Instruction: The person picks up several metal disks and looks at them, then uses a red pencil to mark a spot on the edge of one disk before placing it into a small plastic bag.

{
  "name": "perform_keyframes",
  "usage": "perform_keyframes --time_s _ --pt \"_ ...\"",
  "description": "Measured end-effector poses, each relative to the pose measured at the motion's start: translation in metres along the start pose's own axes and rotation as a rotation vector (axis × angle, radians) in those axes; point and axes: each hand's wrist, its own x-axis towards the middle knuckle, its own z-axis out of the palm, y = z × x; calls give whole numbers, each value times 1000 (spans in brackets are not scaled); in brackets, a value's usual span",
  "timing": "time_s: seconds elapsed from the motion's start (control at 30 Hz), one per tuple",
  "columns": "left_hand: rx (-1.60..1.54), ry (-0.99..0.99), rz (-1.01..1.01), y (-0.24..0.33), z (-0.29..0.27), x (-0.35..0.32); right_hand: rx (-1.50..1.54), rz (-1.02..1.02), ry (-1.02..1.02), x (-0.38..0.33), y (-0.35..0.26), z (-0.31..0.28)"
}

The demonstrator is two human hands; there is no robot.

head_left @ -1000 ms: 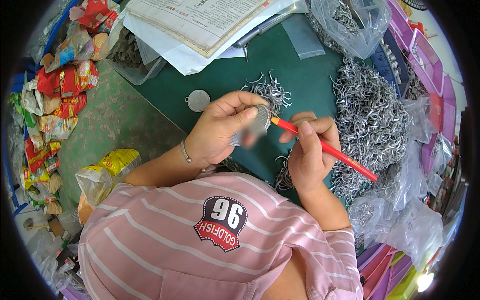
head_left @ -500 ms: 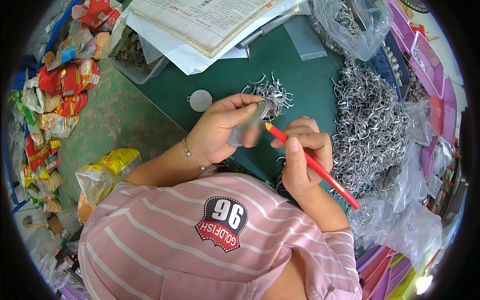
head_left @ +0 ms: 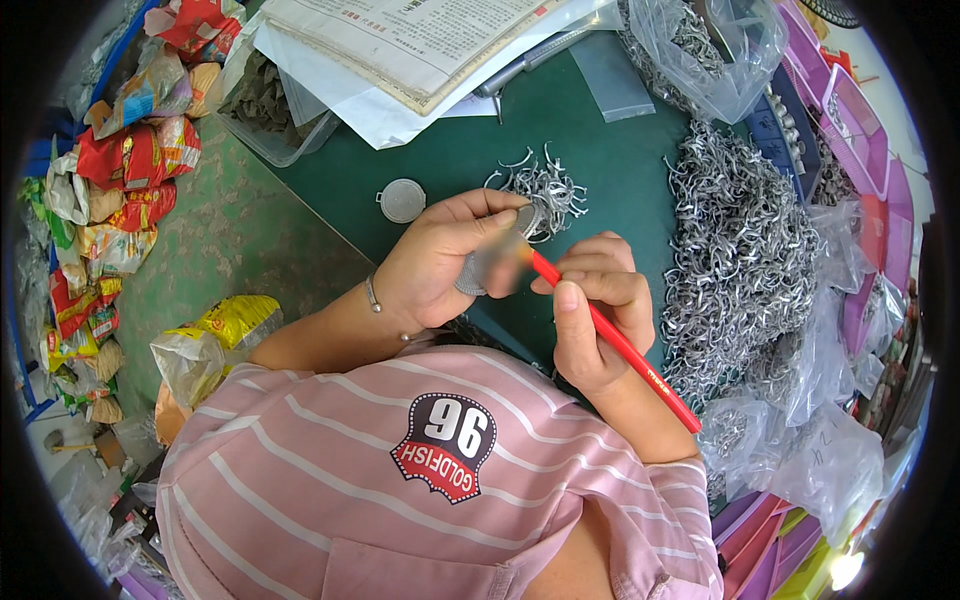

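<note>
Above the green table point(head_left: 450, 160), my left hand point(head_left: 440, 265) pinches a small round metal disc point(head_left: 490, 262); my right hand point(head_left: 600, 315) grips a red pencil-like tool point(head_left: 625, 345), tip at the disc. Red and yellow snack packets point(head_left: 110, 190) lie far left; clear bags point(head_left: 800, 450) sit right, cream printed papers point(head_left: 420, 45) at top.

Bright, even daylight fills the scene, with only soft shadows under the hands on the green worktop point(head_left: 600, 170). A black circular border rings the fisheye picture, and straight edges bend near it. A small blurred patch sits between the hands. A glare spot shows at lower right.
</note>
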Motion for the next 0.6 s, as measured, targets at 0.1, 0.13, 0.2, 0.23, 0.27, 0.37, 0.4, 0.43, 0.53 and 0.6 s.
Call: perform_keyframes --time_s 0.1,0.13,0.2,0.23,0.27,0.37,0.4,0.43,0.53,0.6 --pt "-12 -30 -3 0 0 0 5 2 -4 -1 1 0" --pt "-24 -60 -3 0 -3 0 10 2 -6 -2 1 0" --pt "-15 -56 11 0 -3 1 -39 -7 -49 0 -1 -1" --pt "5 -22 25 -1 -2 1 -65 -11 -70 1 -1 -1" --pt "25 12 38 -1 -1 2 -64 -10 -70 1 -1 -1" --pt "-5 -55 43 -1 -5 2 -38 -2 -33 1 -2 -1" --pt "-10 -49 44 -1 -4 2 -16 5 0 1 -1 0" --pt "-15 -42 43 -1 -3 2 5 11 33 1 -1 0" --pt "-11 -54 39 -1 -4 1 7 21 26 3 -1 -2" --pt "-4 -50 34 -2 -4 1 8 20 39 3 -1 -2"
